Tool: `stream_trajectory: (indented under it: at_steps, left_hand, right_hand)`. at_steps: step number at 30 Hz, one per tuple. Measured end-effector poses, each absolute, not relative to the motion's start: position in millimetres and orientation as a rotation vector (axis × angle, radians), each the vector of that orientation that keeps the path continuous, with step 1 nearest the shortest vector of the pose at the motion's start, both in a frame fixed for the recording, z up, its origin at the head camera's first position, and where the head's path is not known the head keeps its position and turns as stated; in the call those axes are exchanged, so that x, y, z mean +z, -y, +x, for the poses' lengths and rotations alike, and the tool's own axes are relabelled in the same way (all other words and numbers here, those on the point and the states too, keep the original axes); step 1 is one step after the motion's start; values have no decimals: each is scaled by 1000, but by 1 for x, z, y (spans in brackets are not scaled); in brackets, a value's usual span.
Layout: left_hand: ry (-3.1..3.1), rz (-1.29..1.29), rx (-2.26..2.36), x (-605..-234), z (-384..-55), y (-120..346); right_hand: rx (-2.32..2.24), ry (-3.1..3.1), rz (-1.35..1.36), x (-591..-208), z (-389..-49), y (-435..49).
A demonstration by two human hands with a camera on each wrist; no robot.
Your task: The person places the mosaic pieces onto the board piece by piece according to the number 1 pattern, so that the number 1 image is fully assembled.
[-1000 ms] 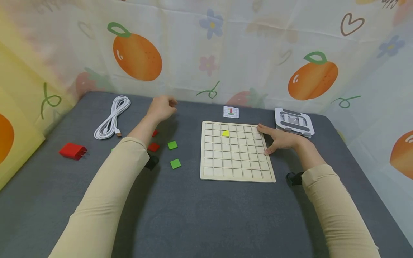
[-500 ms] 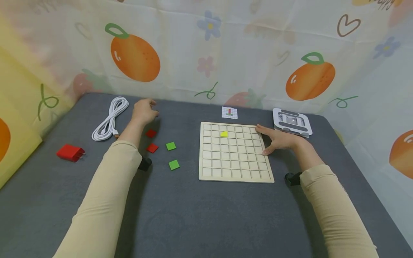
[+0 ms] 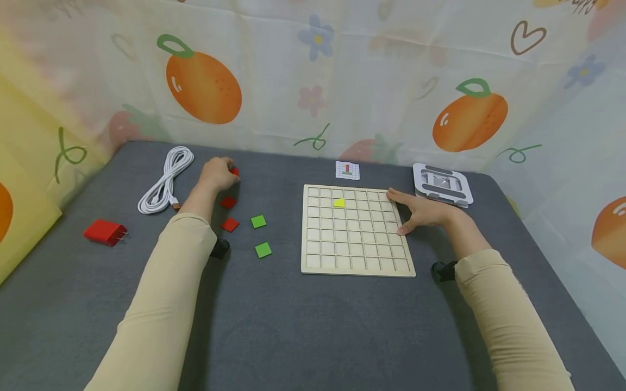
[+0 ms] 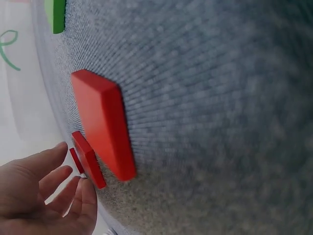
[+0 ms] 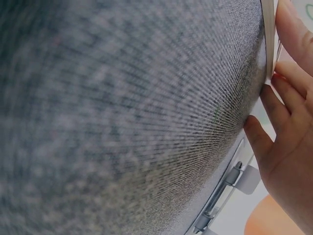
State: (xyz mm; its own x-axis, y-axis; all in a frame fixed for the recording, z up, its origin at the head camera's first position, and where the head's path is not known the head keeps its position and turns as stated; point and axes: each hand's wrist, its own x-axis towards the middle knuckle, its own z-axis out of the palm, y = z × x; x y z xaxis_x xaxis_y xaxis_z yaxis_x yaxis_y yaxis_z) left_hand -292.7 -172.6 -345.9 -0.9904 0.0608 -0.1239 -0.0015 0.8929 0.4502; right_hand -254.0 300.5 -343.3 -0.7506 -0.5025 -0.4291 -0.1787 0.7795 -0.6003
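Note:
In the head view my left hand point(image 3: 216, 175) is at the back left of the table, its thumb and fingertips pinching a red square tile point(image 3: 235, 171). Two more red tiles, one nearer the hand point(image 3: 228, 202) and one in front of it point(image 3: 230, 225), lie flat on the cloth. Two green tiles point(image 3: 258, 221) lie to their right. My right hand point(image 3: 424, 210) rests against the right edge of a pale wooden grid board point(image 3: 357, 236), thumb and index finger spread along it. A yellow piece point(image 3: 339, 203) sits in an upper cell of the board.
Behind the board lies a small printed grid card point(image 3: 347, 170). A white and grey case point(image 3: 443, 184) stands at the back right. At the left are a coiled white cable point(image 3: 168, 179) and a red plug adapter point(image 3: 105, 232). A patterned curtain backs the table.
My left hand has moved left, then slightly down toward the red tiles, and a red tile now shows at its fingertips. The right hand has stayed at the board's edge.

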Motion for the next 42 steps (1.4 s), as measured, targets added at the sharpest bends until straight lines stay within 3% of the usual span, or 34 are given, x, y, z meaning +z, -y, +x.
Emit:
stream_trajectory:
  at_steps: [16,42]
  left_hand:
    - [-2956,102,652,-351,-292,176]
    - [-3037,-95,877,-353,-292,173]
  right_hand:
    - [-733,-2374,-494,-345,-255,-301]
    - [-744,-2368,-491,-343,-254,-302]
